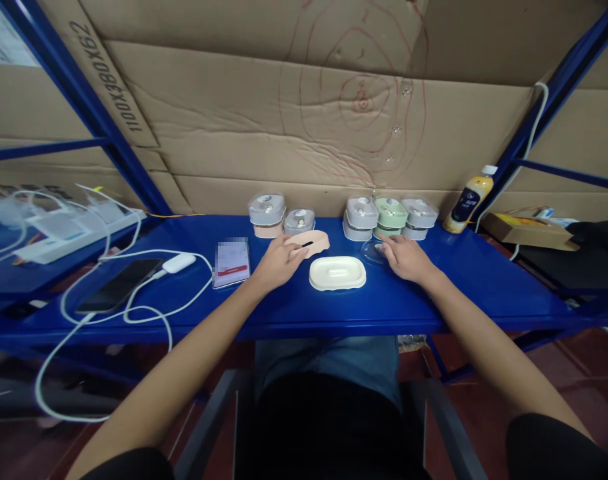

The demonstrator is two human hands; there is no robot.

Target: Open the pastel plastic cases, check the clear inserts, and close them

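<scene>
My left hand (283, 261) is closed on the near-left end of a peach-coloured oval plastic piece (316, 244) with a dark slot, which is tilted just above the table. My right hand (405, 256) has its fingers on the edge of a clear plastic cover (371, 253) low at the table; the fingers partly hide it. Between the hands lies a cream oval tray (337, 275) with a raised bar in its middle. Behind them stand several small lidded boxes: a grey and peach stack (267, 215), a small grey one (299, 221) and a green one (391, 215) between two grey ones.
A phone (232, 263) lies left of my left hand. Further left are a dark phone (121, 285), white cables, a white plug (179, 263) and a power strip (79, 237). A juice bottle (470, 200) leans at the back right, near a cardboard box (530, 231). Cardboard walls the blue table (284, 313).
</scene>
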